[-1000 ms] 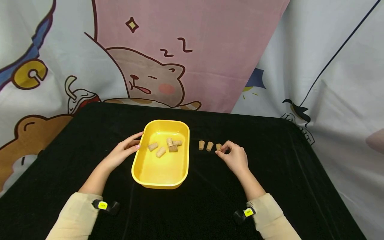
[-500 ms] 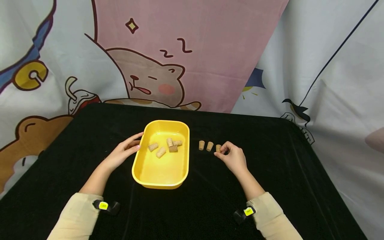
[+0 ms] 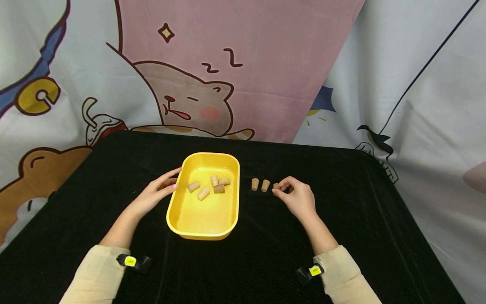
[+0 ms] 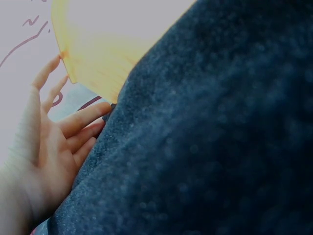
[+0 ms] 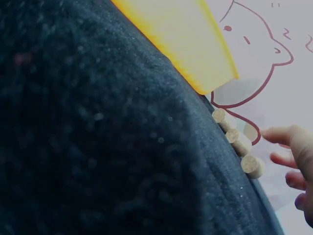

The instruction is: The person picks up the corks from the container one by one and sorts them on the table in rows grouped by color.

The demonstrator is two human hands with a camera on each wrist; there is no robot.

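A yellow tray stands on the black cloth, with several corks such as this cork lying loose on its floor. My left hand rests its fingertips against the tray's left wall, fingers spread. Right of the tray, three tapered corks stand in a row: a left cork, a middle cork and a right cork. Thumb and index of my right hand are around the right cork in the head view, partly hiding it. The right wrist view shows the fingers slightly apart from that right cork.
Black cloth covers the table. Behind it hangs a cartoon-printed curtain. A small black wrist camera sits at the right cuff, and another wrist camera at the left.
My right hand has shifted very slightly to the right, after a small move left. The left hand, tray and corks look the same.
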